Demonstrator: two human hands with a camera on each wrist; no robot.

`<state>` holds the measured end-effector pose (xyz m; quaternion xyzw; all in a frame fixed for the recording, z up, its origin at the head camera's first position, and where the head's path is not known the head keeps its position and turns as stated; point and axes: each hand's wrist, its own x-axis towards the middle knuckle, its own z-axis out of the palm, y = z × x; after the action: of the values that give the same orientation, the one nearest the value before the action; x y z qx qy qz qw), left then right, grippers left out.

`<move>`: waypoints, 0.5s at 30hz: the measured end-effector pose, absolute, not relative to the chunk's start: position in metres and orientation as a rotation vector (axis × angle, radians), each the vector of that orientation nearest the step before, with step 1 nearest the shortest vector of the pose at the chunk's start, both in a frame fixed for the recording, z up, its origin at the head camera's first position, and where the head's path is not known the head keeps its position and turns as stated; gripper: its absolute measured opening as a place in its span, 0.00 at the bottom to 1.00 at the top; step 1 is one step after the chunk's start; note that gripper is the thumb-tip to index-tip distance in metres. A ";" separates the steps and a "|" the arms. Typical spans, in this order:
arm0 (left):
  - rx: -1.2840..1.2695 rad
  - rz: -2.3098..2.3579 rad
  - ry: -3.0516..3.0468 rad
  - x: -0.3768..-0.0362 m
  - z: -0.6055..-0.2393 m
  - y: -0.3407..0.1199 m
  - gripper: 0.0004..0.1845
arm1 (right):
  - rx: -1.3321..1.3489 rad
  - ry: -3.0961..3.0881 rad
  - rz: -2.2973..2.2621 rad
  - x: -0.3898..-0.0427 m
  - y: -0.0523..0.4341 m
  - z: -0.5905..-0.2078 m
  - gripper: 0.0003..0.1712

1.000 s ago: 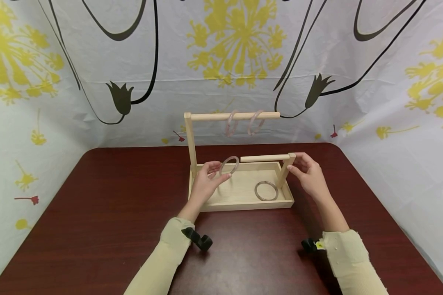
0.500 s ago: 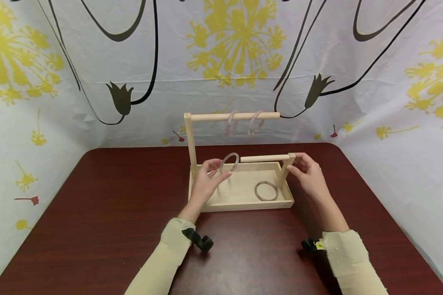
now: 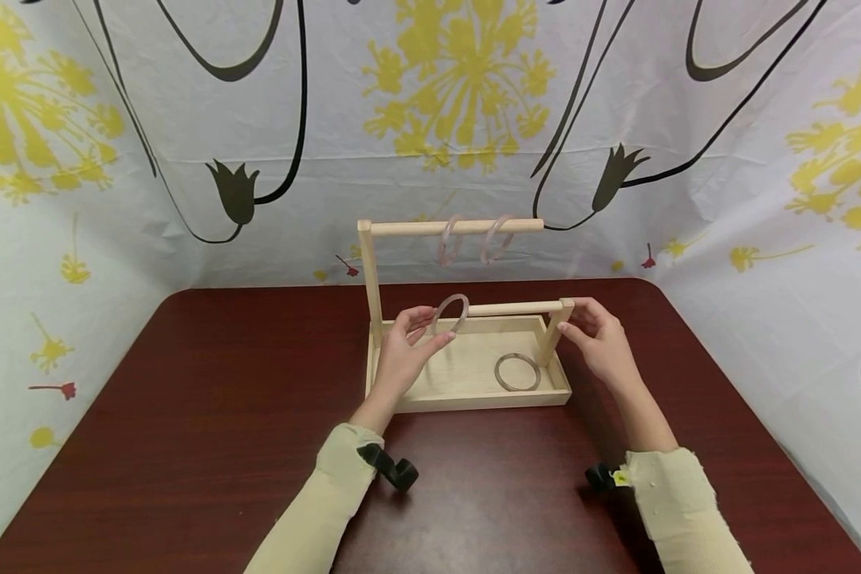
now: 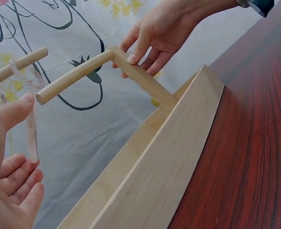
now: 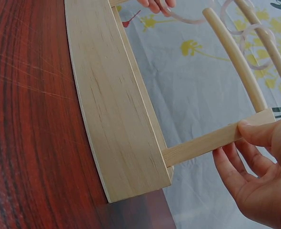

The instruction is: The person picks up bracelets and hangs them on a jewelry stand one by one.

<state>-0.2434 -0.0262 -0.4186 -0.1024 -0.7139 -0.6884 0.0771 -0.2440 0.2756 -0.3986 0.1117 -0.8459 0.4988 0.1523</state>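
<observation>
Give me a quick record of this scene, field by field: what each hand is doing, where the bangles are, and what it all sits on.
Left hand: pinches a clear glass bangle at the free end of the lower wooden rod
Right hand: grips the short wooden post at the rod's other end
Upper wooden rod: two pale pink bangles hang on it
Light wooden tray: one greyish bangle lies flat inside
Surface: dark red wooden table
</observation>
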 end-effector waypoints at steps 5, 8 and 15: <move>-0.310 -2.057 -2.138 -0.244 -0.418 -0.024 0.29 | 0.326 -2.418 1.443 -0.243 0.275 -0.398 0.16; -0.313 -2.046 -2.138 -0.245 -0.419 -0.022 0.28 | 0.324 -2.420 1.445 -0.242 0.275 -0.397 0.17; -0.309 -2.041 -2.151 -0.245 -0.420 -0.018 0.28 | 0.310 -2.430 1.443 -0.241 0.274 -0.397 0.17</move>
<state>-0.2451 -0.0182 -0.4203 -0.1032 -0.7192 -0.6824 0.0801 -0.2412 0.2742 -0.3967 0.1079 -0.8452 0.5019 0.1484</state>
